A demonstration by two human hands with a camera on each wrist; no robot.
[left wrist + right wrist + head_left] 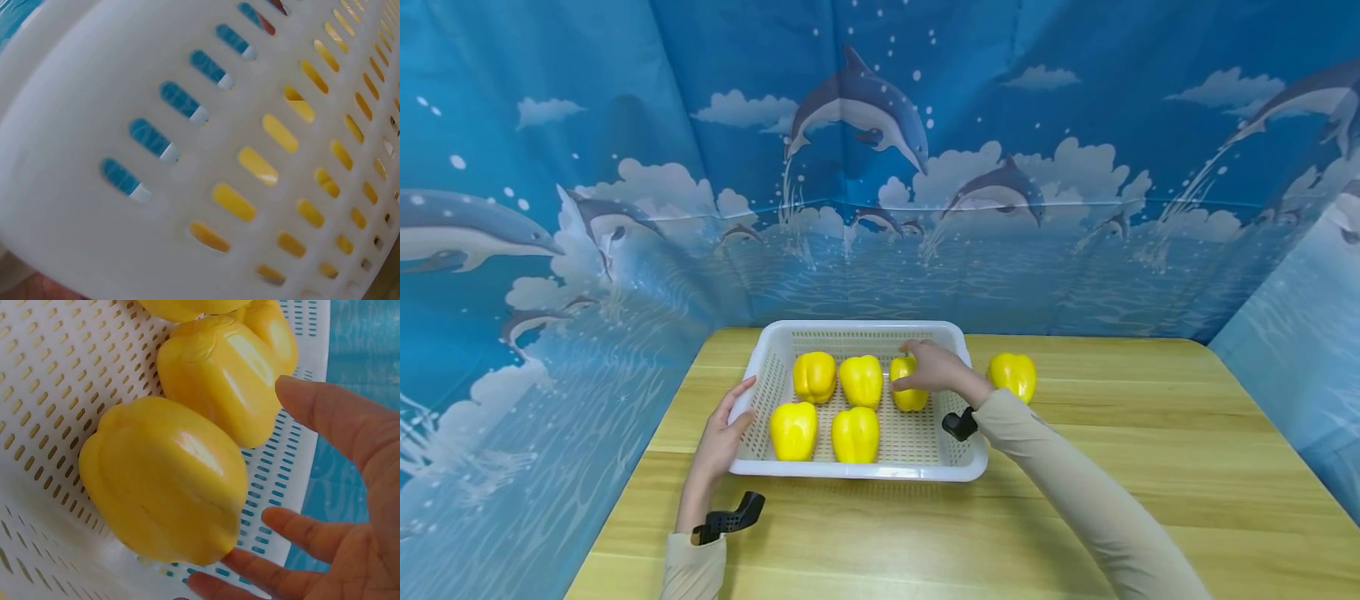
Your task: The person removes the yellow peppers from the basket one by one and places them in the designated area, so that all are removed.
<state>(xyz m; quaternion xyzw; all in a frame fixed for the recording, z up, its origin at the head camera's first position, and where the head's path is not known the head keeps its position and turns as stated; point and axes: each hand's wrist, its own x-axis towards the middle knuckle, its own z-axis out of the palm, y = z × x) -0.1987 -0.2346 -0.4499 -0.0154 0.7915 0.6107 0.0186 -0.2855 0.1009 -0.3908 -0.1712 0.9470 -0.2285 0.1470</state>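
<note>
Several yellow bell peppers lie in a white slotted plastic basket (859,472), two of them in the near row. My right hand (931,367) reaches over the basket's right part, around the rightmost pepper (910,398). In the right wrist view its fingers are spread, with fingertips right at the lower edge of that pepper (165,481); another pepper (219,381) lies beyond it. My left hand (718,437) rests at the basket's left rim, thumb and forefinger extended along it. The left wrist view is filled by the slotted wall (187,144), peppers showing yellow through the slots.
One more yellow bell pepper (1012,375) stands on the wooden table (1150,433), just right of the basket. A blue dolphin-print curtain (865,250) hangs behind the table and at both sides. A black camera mount sits on each wrist.
</note>
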